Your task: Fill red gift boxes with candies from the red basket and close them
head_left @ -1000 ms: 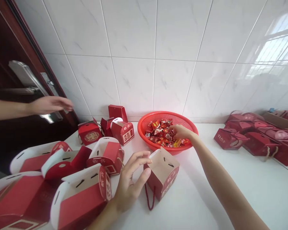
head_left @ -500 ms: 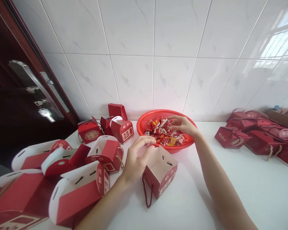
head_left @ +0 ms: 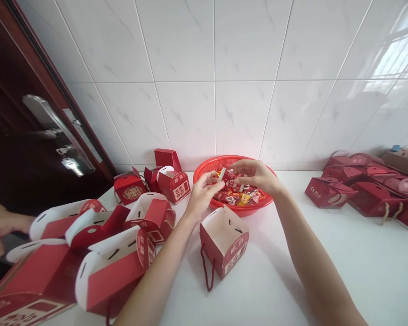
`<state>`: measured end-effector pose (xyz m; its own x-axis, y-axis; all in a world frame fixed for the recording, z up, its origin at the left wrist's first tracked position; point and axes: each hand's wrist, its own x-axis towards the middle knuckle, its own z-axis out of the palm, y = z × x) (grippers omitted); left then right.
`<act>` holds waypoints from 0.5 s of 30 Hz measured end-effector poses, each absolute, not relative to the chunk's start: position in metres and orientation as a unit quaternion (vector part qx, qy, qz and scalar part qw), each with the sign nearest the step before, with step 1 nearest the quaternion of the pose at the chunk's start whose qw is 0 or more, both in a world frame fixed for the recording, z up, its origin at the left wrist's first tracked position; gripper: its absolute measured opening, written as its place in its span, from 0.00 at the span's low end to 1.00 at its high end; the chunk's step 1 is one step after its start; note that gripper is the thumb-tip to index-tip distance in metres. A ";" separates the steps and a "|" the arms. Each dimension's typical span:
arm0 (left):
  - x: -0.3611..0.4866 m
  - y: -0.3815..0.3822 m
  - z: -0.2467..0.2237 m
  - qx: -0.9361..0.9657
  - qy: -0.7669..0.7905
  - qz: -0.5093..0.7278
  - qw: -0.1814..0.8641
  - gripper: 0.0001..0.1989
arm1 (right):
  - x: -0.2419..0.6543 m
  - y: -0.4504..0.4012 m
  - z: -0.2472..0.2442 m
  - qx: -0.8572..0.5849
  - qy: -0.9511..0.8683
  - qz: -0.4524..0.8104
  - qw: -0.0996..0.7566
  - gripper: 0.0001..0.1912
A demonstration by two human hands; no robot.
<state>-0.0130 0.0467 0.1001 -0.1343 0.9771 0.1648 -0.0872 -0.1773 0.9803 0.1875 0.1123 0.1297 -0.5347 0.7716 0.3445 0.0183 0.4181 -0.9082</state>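
A red plastic basket (head_left: 204, 168) by the wall holds wrapped candies (head_left: 245, 198), mostly red with some yellow. Over its left part, my left hand (head_left: 204, 192) pinches a red wrapped candy (head_left: 229, 180) with a pale edge. My right hand (head_left: 256, 175) is over the basket's right part, fingers curled at the other side of that red candy; whether they grip it is hard to tell. In front of the basket stands an open red box (head_left: 222, 242), its pale inside showing, with a dark red cord handle hanging at its left.
Several open red boxes (head_left: 115, 276) crowd the left, and smaller ones (head_left: 173, 183) stand by the wall. Closed red boxes (head_left: 329, 192) are grouped at the right. Another person's hand (head_left: 3, 228) is at the far left, near a dark door (head_left: 13, 149).
My left hand has moved from the open box up to the basket and taken hold of a candy. My right hand has shifted slightly left. Another person's hand has appeared at the left.
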 end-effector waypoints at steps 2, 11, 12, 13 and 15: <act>-0.015 0.046 0.098 0.502 0.445 0.588 0.453 0.23 | 0.182 0.108 0.131 -0.253 -0.751 0.466 0.394 0.22; -0.021 0.050 0.088 0.491 0.393 0.605 0.488 0.20 | 0.186 0.115 0.128 -0.297 -0.796 0.426 0.311 0.22; -0.022 0.051 0.086 0.480 0.393 0.615 0.487 0.19 | 0.191 0.118 0.126 -0.331 -0.806 0.395 0.290 0.22; -0.023 0.053 0.085 0.468 0.394 0.624 0.486 0.18 | 0.195 0.122 0.124 -0.362 -0.817 0.363 0.264 0.23; -0.024 0.056 0.082 0.448 0.396 0.636 0.488 0.15 | 0.203 0.129 0.117 -0.405 -0.832 0.318 0.206 0.25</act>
<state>-0.0239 0.0561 0.0825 -0.1223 0.9756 0.1825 -0.2665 -0.2094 0.9408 0.2033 0.1289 0.1174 -0.5868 0.8052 0.0859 0.5429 0.4699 -0.6960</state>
